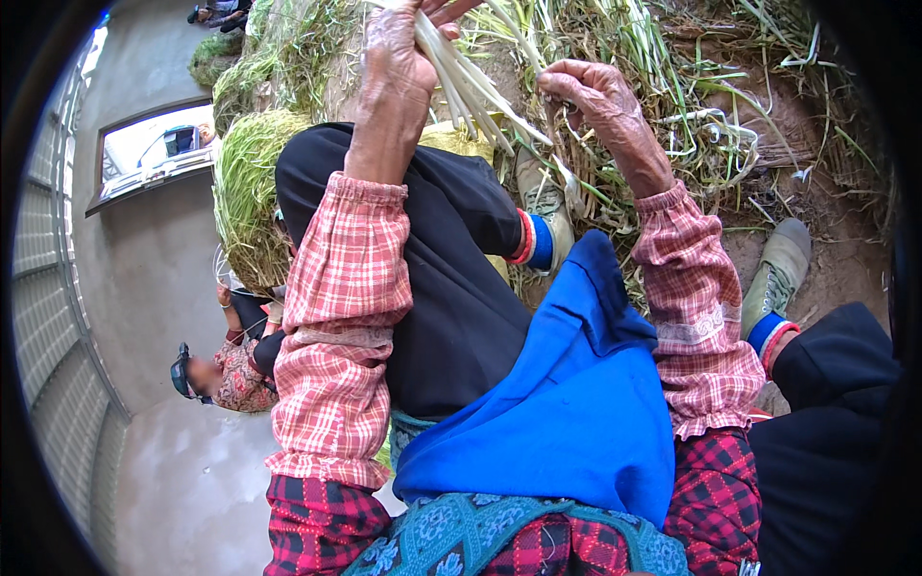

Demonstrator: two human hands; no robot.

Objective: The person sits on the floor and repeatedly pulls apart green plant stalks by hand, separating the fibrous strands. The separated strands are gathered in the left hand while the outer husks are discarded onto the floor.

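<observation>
My left hand (410,54) is at the top of the view, closed around a bunch of pale plant stalks (464,86) whose white ends point down and to the right. Part of that hand's fingers is cut off by the upper edge. To its right, my right hand (587,86) pinches a single pale stalk (515,32) between thumb and fingers. The two hands are apart. Below them lie dry leaves and peeled stalk waste (598,155). A yellow sack (457,140) shows beneath the bunch.
Tied-looking heaps of green stalks (252,194) stand at the left by a grey wall (173,266). Another person (241,371) sits beyond them. My shoes (778,266) rest among loose plant litter on brown soil (839,252).
</observation>
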